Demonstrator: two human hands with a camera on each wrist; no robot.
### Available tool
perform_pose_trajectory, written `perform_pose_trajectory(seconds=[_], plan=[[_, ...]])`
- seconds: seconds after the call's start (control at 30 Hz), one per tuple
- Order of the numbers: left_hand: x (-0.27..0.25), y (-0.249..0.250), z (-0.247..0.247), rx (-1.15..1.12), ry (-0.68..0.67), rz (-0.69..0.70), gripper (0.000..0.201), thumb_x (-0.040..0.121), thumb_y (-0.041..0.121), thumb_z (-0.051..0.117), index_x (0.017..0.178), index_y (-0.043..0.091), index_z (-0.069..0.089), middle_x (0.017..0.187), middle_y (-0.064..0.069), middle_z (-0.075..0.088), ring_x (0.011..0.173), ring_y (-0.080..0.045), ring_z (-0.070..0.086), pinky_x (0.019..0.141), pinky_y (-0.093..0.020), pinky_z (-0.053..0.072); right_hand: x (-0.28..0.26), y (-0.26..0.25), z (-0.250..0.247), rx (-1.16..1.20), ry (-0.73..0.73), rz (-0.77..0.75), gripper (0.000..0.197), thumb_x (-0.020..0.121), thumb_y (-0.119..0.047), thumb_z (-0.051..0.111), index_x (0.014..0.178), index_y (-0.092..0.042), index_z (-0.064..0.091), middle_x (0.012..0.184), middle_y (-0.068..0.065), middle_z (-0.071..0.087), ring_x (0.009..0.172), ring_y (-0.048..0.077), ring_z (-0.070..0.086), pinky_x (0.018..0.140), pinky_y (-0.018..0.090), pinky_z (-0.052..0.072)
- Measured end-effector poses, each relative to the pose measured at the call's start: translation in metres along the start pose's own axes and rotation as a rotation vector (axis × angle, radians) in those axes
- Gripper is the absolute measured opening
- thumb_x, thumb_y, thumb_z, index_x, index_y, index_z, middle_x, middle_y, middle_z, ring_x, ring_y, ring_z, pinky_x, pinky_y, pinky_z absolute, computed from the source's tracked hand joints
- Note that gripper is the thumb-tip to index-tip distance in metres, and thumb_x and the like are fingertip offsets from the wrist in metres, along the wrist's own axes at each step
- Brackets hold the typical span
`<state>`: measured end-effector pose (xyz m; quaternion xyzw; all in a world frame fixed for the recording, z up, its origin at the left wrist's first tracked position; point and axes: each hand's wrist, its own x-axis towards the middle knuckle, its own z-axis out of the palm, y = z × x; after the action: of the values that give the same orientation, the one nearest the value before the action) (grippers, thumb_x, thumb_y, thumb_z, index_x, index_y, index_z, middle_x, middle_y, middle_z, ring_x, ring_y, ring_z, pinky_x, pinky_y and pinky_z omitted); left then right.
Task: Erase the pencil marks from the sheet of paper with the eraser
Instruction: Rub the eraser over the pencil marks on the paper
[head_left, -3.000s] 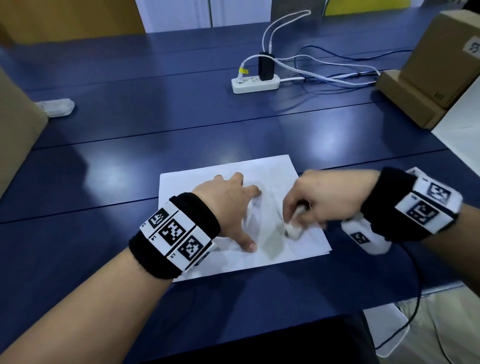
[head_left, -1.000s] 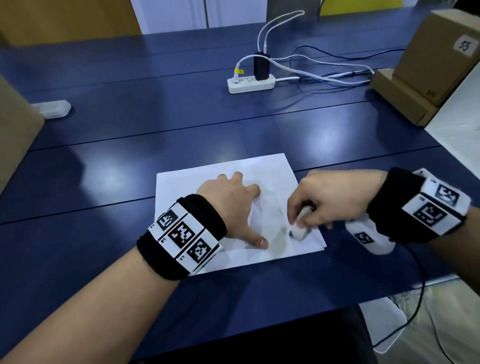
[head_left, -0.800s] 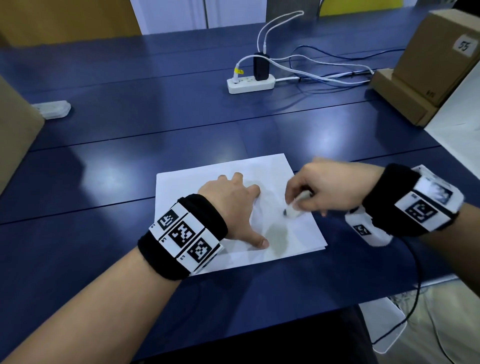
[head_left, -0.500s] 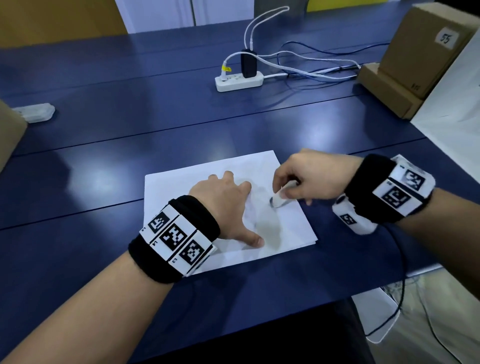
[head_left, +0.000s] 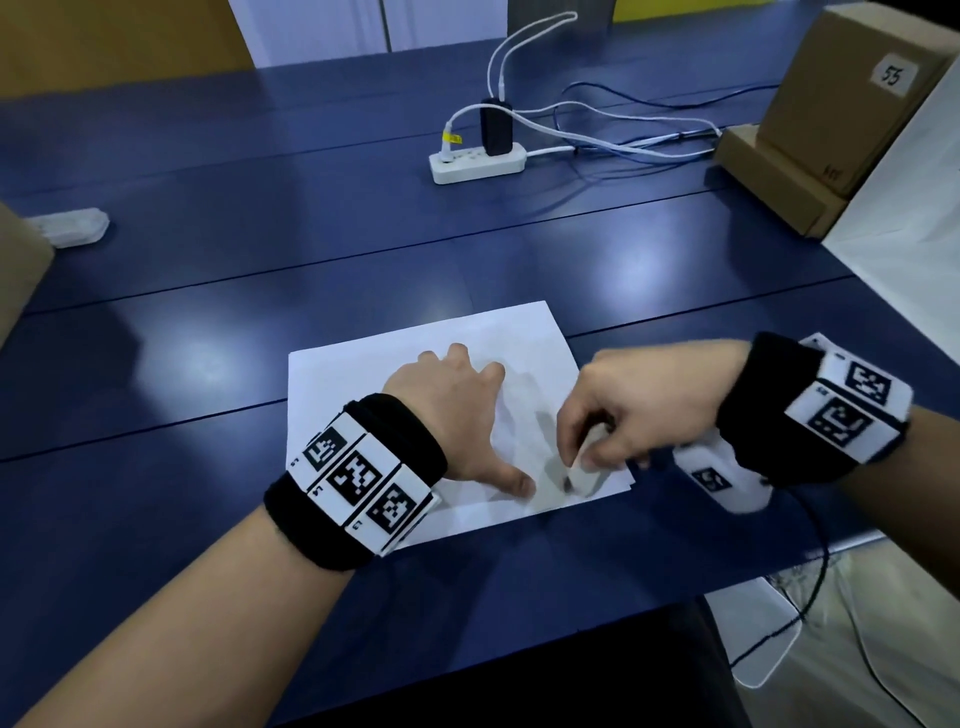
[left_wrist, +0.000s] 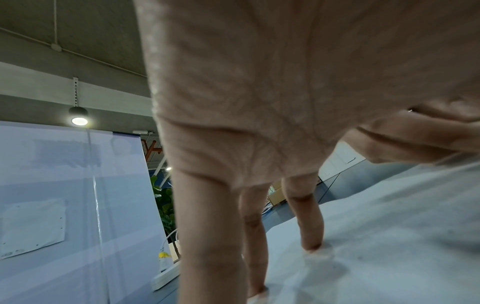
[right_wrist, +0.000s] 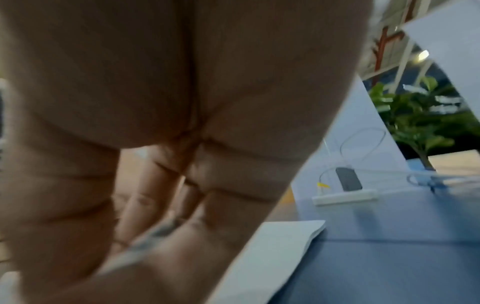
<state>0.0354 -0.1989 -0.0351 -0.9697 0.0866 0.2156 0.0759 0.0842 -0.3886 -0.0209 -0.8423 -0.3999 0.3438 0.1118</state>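
Your blue table (head_left: 208, 312) runs out of view on every side. The paper (head_left: 363, 384) lies near its front edge, partly hidden under both of your hands; any pencil marks are too faint to make out. Your left hand (head_left: 447, 410) lies flat on the paper, fingers straight and spread. Your right hand (head_left: 634, 405) is a closed grip: curled fingers pinch the eraser (head_left: 574, 470), mostly hidden, its dark tip down on the paper's near right corner.
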Motion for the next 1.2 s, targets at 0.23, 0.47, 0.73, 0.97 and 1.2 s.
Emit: perform_pose_trajectory(seconds=[0.23, 0.47, 0.73, 0.97, 1.2], plan=[[0.0, 0.0, 0.0, -0.002, 0.001, 0.006, 0.105, 0.05, 0.091, 0.06, 0.13, 0.026, 0.04, 0.115, -0.004, 0.044, 0.101, -0.025, 0.047, 0.067, -0.034, 0.037, 0.021, 0.018, -0.014, -0.078, 0.32, 0.138, 0.01, 0.092, -0.027, 0.062, 0.099, -0.026, 0.069, 0.082, -0.008, 0.072, 0.051, 0.007, 0.069, 0.077, 0.032, 0.058], [0.001, 0.0, 0.001, -0.01, 0.006, 0.005, 0.104, 0.047, 0.091, 0.061, 0.127, 0.027, 0.041, 0.11, -0.003, 0.041, 0.098, -0.024, 0.045, 0.067, -0.035, 0.038, 0.002, -0.001, -0.001, -0.035, 0.009, 0.053, 0.009, 0.087, -0.025, 0.07, 0.094, -0.026, 0.073, 0.07, 0.0, 0.072, 0.05, 0.011, 0.067, 0.052, 0.018, 0.051], [-0.002, 0.0, 0.001, -0.003, -0.004, -0.006, 0.105, 0.051, 0.09, 0.061, 0.132, 0.026, 0.039, 0.12, -0.005, 0.043, 0.105, -0.026, 0.047, 0.067, -0.035, 0.037, 0.008, 0.012, -0.013, -0.073, 0.103, 0.089, 0.007, 0.087, -0.026, 0.067, 0.093, -0.026, 0.071, 0.076, 0.003, 0.073, 0.05, 0.011, 0.069, 0.059, 0.023, 0.054], [-0.004, 0.0, 0.001, -0.024, 0.002, -0.017, 0.105, 0.051, 0.089, 0.062, 0.133, 0.027, 0.04, 0.121, -0.005, 0.044, 0.108, -0.027, 0.047, 0.068, -0.035, 0.036, 0.021, 0.022, -0.023, -0.078, 0.263, 0.149, 0.009, 0.088, -0.033, 0.071, 0.09, -0.024, 0.071, 0.071, 0.001, 0.072, 0.05, 0.013, 0.069, 0.061, 0.022, 0.048], [-0.003, -0.001, 0.006, -0.025, 0.031, -0.019, 0.108, 0.049, 0.091, 0.061, 0.135, 0.028, 0.04, 0.121, -0.004, 0.045, 0.109, -0.027, 0.048, 0.071, -0.034, 0.038, -0.001, 0.011, 0.002, 0.008, -0.027, 0.034, 0.009, 0.086, -0.023, 0.07, 0.095, -0.025, 0.073, 0.079, 0.006, 0.073, 0.052, 0.016, 0.066, 0.054, 0.02, 0.051]])
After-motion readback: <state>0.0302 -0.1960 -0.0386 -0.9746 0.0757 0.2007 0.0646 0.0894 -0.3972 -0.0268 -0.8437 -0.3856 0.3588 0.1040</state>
